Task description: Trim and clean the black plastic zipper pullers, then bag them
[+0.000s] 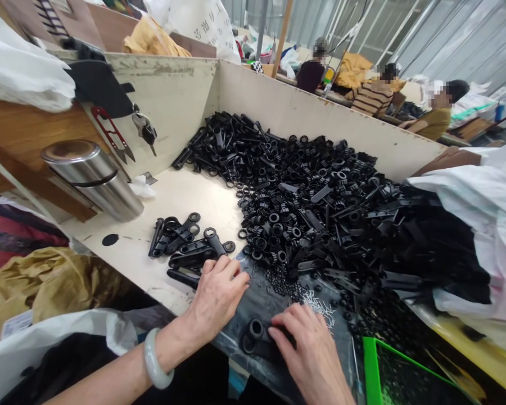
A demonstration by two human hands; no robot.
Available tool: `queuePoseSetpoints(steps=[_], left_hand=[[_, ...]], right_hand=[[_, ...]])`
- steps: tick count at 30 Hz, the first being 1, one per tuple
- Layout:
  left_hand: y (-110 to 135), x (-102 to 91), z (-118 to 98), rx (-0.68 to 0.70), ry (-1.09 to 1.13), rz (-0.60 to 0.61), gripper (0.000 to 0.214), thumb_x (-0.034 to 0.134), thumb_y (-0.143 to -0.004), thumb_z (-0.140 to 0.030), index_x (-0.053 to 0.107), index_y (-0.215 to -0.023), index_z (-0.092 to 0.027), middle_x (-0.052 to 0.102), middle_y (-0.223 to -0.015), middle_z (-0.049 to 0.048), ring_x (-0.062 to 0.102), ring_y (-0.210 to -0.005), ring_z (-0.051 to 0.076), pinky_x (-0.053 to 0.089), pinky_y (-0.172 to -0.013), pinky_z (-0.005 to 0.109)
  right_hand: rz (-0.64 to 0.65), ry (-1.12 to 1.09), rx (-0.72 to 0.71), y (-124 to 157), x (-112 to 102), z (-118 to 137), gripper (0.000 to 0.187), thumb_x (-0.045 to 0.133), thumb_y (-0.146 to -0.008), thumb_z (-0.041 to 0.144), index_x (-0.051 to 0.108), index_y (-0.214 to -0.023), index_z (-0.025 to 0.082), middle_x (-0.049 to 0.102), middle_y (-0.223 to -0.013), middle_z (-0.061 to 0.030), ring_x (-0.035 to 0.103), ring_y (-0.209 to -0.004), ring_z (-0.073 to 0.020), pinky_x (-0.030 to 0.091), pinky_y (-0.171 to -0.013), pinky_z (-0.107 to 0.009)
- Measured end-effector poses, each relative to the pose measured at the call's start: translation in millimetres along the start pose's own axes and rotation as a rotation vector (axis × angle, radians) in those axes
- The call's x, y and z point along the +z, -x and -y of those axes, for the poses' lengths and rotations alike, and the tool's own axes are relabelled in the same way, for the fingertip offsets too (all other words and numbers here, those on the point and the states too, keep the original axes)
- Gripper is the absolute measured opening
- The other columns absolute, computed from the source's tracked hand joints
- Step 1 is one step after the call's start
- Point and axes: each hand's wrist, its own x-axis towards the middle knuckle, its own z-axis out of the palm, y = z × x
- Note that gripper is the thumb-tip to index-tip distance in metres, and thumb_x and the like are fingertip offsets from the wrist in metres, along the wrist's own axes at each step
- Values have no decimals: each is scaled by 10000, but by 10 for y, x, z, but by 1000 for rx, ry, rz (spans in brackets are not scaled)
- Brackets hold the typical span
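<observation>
My left hand (220,295), with a pale bangle on the wrist, is over the front of the bench, beside a small group of black plastic arms with ringed ends (194,239). Its fingers are curled together; whatever they pinch is hidden. My right hand (307,343) bends its thumb and fingers over a black plastic part (254,336) with a round open end, which lies on the dark sheet (236,320). Part of that piece is covered by the hand. Just beyond the right fingers lie many small silver pins (318,306) and tiny black pieces (280,281).
A large heap of black parts (287,191) fills the bench's back and right. At left stand a steel flask (93,177), red thread snips (112,132) and keys (144,128). A green-rimmed tray (371,371) sits front right. Several people work beyond the back panel (320,112).
</observation>
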Motion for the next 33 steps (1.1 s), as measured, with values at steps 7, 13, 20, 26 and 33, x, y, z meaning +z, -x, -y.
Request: queuePoseSetpoints(steps=[7,13,20,26,33], left_hand=[[-117,57,-108,58,14,33,69,602,-989,-239,664,-964,-255,618,-987,20,522,-999,253,333,-828,432],[-185,107,-164,91,-18,72,126,612,-975,-189,664,-870,-235,623,-1008,38,519,-1014,257,337,-846,436],[-72,53,-176,52,88,-7,124,612,-980,-176,685,-895,-230,656,-971,33,541,-990,239,320,-843,430],[162,-32,-146,-55,258,-88,161,594,-996,-171,709,-904,-237,693,-913,5,573,-910,209,294,-799,403],[262,-54,-153,-199,528,-106,168,562,-1012,-189,694,-920,-239,699,-889,-12,568,-884,197,371,-846,373]], right_hand=[[-62,-6,-135,82,-22,-53,228,476,-1064,419,668,-1051,297,720,-933,7,662,-832,-194,401,-742,-350],[-14,-26,-57,66,-48,5,254,457,-1073,407,677,-1045,283,712,-932,-1,658,-842,-195,424,-774,-355],[-17,-15,-62,42,-41,10,284,446,-1071,448,678,-1044,285,719,-963,-19,660,-856,-202,423,-777,-361],[-98,23,-121,16,3,-42,250,438,-1084,316,678,-1036,263,732,-953,-4,661,-856,-196,357,-843,-395],[-128,-17,-124,-151,-92,-47,210,461,-1064,220,648,-1150,262,716,-1003,-18,626,-897,-197,343,-837,-376]])
